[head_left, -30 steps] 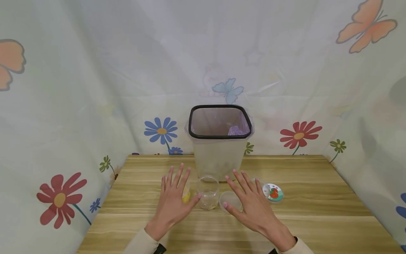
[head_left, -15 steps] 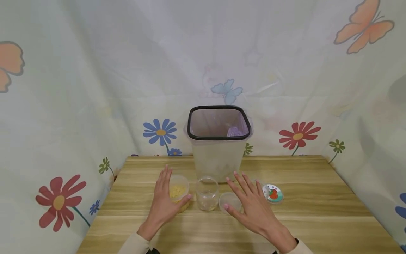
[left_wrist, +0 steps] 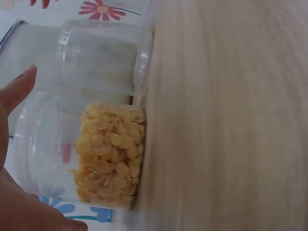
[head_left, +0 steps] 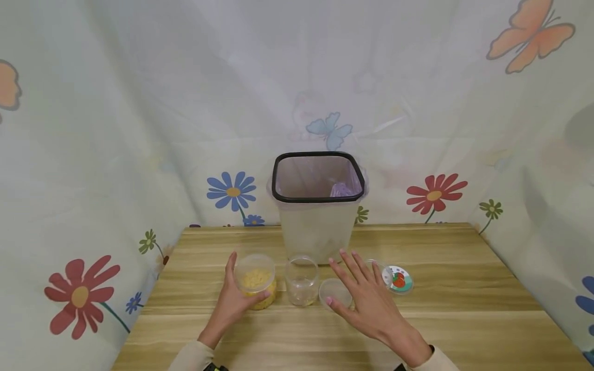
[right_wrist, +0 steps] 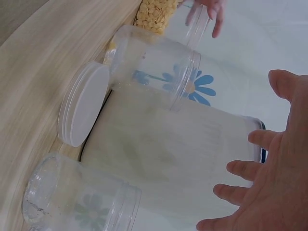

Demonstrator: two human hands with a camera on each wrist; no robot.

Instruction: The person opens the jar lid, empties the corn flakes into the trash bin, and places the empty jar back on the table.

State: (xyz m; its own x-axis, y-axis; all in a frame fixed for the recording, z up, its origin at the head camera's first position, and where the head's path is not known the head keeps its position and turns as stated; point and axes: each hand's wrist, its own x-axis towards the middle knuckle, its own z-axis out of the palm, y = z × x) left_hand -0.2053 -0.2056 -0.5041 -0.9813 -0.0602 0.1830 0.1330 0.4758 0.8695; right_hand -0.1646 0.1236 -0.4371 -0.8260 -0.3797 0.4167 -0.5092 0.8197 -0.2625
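Observation:
A clear plastic jar part-filled with yellow flakes point(head_left: 260, 281) stands upright on the table. My left hand point(head_left: 230, 299) curves around its left and near sides, fingers and thumb spread. In the left wrist view, the thumb point(left_wrist: 21, 86) looks apart from the jar's rim. Beside it stands a clear jar point(head_left: 301, 281) with a few yellow bits near its base, then a flat translucent white lid point(right_wrist: 84, 103). My right hand point(head_left: 371, 304) hovers over the lid's right side, fingers straight and spread. Partly hidden behind it is another clear jar point(right_wrist: 82, 195).
A pale bin point(head_left: 317, 229) with a black rim and purple liner stands behind the jars. To the right lies a round disc with a red fruit picture point(head_left: 400, 280). A printed curtain point(head_left: 232, 103) surrounds the wooden table point(head_left: 445, 330).
My left hand has moved left and lower, turning so its thumb and fingers come around the flake jar, which is now more visible. The right hand has hardly moved.

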